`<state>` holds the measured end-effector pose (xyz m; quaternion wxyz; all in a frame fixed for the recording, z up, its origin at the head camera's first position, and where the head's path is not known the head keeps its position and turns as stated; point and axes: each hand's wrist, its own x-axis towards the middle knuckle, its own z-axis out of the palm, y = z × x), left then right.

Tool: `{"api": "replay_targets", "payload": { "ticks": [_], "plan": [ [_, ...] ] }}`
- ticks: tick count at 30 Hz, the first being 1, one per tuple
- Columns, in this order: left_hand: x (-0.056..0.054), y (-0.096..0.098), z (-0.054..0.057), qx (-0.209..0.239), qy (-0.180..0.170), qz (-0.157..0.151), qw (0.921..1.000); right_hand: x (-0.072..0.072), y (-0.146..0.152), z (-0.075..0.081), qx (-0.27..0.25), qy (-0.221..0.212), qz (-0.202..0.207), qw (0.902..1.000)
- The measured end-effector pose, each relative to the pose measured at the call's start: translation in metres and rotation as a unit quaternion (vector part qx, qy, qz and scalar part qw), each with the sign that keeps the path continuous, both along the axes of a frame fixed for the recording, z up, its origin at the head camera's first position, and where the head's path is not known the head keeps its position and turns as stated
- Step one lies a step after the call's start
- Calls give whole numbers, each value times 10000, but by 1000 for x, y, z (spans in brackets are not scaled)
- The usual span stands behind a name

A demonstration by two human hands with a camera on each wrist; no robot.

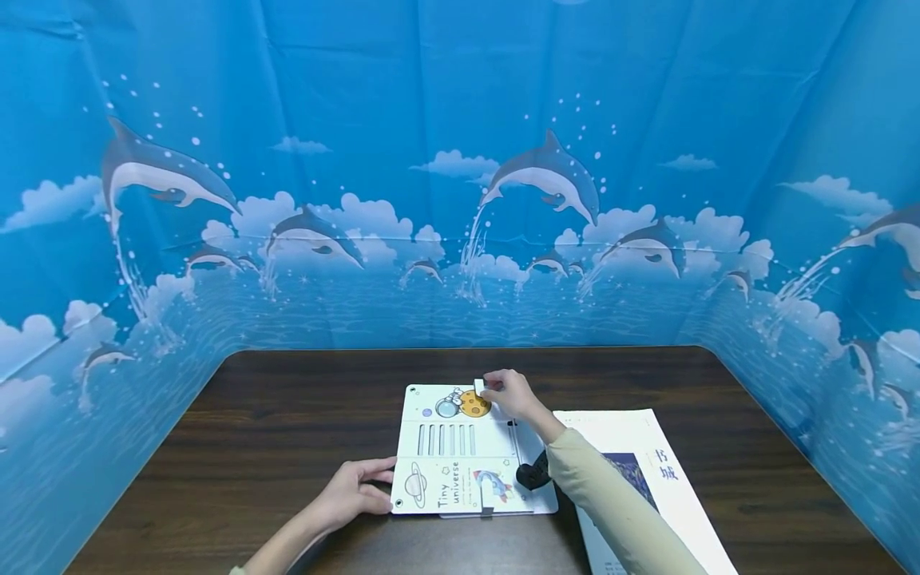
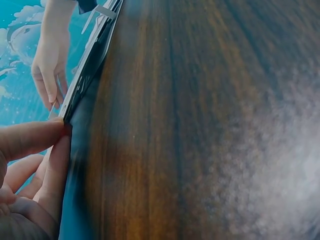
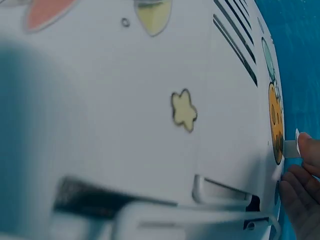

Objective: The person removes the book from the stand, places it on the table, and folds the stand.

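A white folding book stand (image 1: 496,441), printed with planets, a rocket and "Tiny universe", lies flat on the dark table. At its lower left corner my left hand (image 1: 357,491) grips the edge between thumb and fingers; the left wrist view shows the thumb and forefinger pinching that thin edge (image 2: 82,82). My right hand (image 1: 516,395) reaches over to the far edge, beside the printed orange planet (image 1: 474,404). Thumb and fingers there pinch a small white tab (image 3: 290,149) that stands out past the edge. A clear clip with a grey end (image 1: 486,511) sits at the near edge.
A large white book (image 1: 683,487) with a dark picture on its cover lies right of the stand, partly under the right sleeve (image 1: 611,495). Brown wooden tabletop (image 1: 287,431) surrounds both. Behind it hangs a blue dolphin-print curtain (image 1: 460,311).
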<state>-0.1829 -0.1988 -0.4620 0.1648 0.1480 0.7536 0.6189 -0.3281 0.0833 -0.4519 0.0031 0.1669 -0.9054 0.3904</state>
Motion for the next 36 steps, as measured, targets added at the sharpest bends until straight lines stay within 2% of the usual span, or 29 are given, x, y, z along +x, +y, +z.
{"api": "replay_targets", "payload": {
  "ticks": [13,22,26,30,33,36],
  "plan": [
    [0,1,-2,25,-57,-15,10000,-3,-4,2,385,132,-67,9991],
    [1,-1,0,59,-76,-43,9999,-4,-4,-3,388,192,-15,9991],
    [2,-3,0,69,-58,-49,9999,-3,-6,-1,361,43,74,9993],
    [2,-4,-2,117,-70,-83,9999,-2,-3,3,216,-286,42,9994],
    [3,-3,-2,112,-133,-73,9998,2,4,10,20,-513,-22,9987],
    [4,-3,0,49,-169,-29,9998,8,13,18,-86,-519,60,9986]
  ]
}}
